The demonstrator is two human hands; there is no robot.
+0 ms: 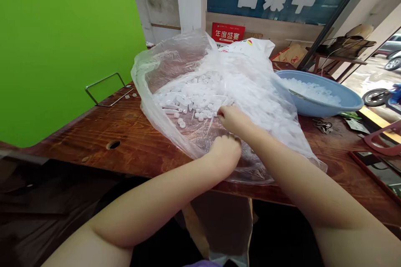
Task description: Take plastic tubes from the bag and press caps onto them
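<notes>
A large clear plastic bag lies on its side on the wooden table, its mouth spread toward me. Many small white plastic pieces are heaped inside it. My left hand is closed at the bag's near part, low in the mouth; what its curled fingers hold is hidden. Just above and to the right, my right hand is closed beside the near edge of the heap, with thin clear strands below its fingers. I cannot make out what is in its grip.
On the right stands a blue basin of white pieces, with keys in front. A metal wire frame rests by the green panel. A dark-red-edged tray lies at the right edge. The table has a round hole.
</notes>
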